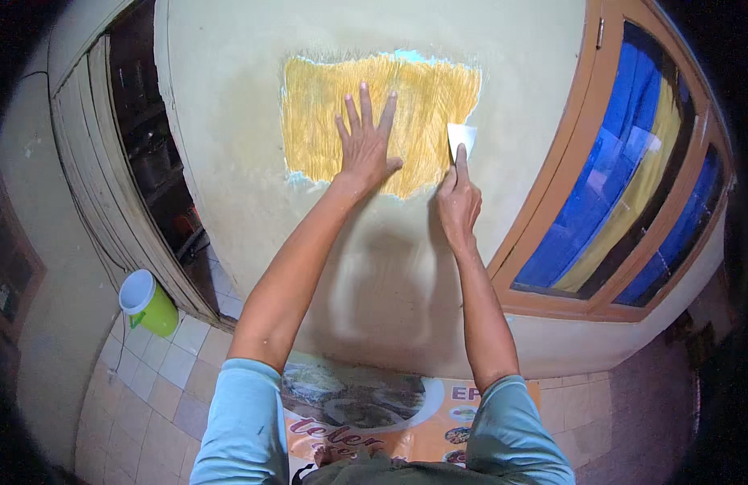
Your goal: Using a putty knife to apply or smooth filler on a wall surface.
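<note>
On the pale wall point(228, 97) in front of me is a ragged-edged yellow patch point(317, 105), with bits of light blue along its border. My left hand point(366, 145) lies flat against the patch, fingers spread, holding nothing. At the patch's right edge, my right hand point(460, 202) grips a putty knife point(461, 137) by its lower end. The index finger stretches up along the knife, whose pale, wide blade rests against or very near the wall. The handle is mostly hidden in my fist.
A brown-framed window point(544, 202) with blue and yellow cloth behind the glass is at right. An open doorway point(143, 113) stands at left, with a green bucket point(157, 314) on the tiled floor beside it. A printed banner point(406, 440) lies below me.
</note>
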A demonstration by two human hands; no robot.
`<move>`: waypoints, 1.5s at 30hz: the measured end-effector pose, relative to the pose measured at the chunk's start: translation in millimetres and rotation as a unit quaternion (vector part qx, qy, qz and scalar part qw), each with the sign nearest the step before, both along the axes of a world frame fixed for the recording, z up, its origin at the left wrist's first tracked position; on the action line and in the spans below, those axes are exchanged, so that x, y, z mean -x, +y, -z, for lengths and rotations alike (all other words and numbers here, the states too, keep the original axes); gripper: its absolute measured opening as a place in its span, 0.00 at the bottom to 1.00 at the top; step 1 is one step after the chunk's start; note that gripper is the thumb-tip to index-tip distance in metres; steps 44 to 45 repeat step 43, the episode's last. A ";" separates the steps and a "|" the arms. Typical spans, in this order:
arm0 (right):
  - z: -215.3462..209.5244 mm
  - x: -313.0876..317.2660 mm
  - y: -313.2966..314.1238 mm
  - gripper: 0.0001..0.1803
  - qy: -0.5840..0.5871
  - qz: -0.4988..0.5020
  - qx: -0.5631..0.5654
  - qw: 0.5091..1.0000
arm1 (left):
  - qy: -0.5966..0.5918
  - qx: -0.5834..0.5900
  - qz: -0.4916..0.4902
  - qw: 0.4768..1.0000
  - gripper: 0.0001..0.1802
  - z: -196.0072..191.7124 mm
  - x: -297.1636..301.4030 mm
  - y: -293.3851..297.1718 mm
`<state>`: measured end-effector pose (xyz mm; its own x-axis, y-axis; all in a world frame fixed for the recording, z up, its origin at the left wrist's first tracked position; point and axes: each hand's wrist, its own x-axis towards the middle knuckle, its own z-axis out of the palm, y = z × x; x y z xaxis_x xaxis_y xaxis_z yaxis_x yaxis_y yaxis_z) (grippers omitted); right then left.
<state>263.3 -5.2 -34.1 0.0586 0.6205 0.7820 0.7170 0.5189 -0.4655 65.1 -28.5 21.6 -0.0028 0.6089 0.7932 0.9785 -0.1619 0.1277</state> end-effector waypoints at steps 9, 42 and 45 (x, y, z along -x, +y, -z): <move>-3.3 -9.8 5.6 0.32 0.014 0.001 -0.009 1.000 | 0.053 0.150 -0.088 0.983 0.95 -10.1 -14.9 26.0; 36.4 4.6 -13.8 0.24 0.098 0.074 -0.034 0.992 | 0.063 0.169 -0.183 0.966 0.92 -10.8 -26.5 31.2; 40.6 4.2 -13.0 0.24 0.099 0.073 -0.037 0.992 | 0.065 0.177 -0.189 0.964 0.91 -11.8 -27.4 31.4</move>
